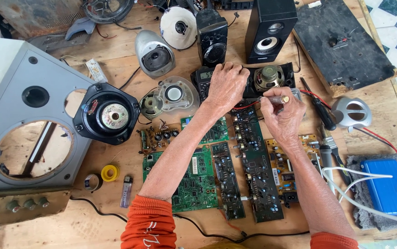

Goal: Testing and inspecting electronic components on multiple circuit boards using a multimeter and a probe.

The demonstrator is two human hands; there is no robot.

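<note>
Head view, looking down on a wooden workbench crowded with speaker parts. Left hand lies palm-down, fingers loosely spread, on a small black device with a pale display at the bench's middle; most of that device is hidden beneath the hand, so its kind cannot be told. Right hand is clenched around a slim tool with a clear handle and brass-coloured end cap, probably a screwdriver; its tip points toward the left hand and is covered by the fingers. Just beyond the tool sits a bare speaker driver with a grey cone, set in a black housing, and a red wire runs between the two hands. Below the forearms lie circuit boards side by side: a green board, two long dark boards studded with components, and a yellowish board partly hidden by the right wrist. Left of centre rests a large black woofer against a grey speaker cabinet, whose far side is cut off by the frame. At right, a blue case lies on a grey cloth, crossed by white cable.
</note>
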